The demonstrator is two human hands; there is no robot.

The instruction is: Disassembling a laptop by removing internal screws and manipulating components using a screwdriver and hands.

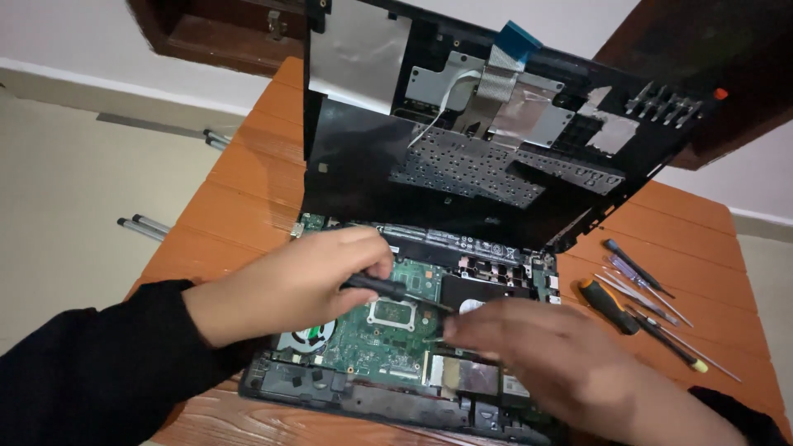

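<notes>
Over the opened laptop's green circuit board, left hand grips a black screwdriver (tip angled down), right hand fingertips pinched at the board beside it.

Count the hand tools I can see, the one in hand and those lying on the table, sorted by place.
In the left hand: 1 black screwdriver
Lying on the table, right of the laptop: about 5 screwdrivers; they overlap
Total: about 6

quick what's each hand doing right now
Left hand: closed around a black screwdriver, over the green circuit board.
Right hand: fingertips down on the board; holding anything cannot be told.
</notes>
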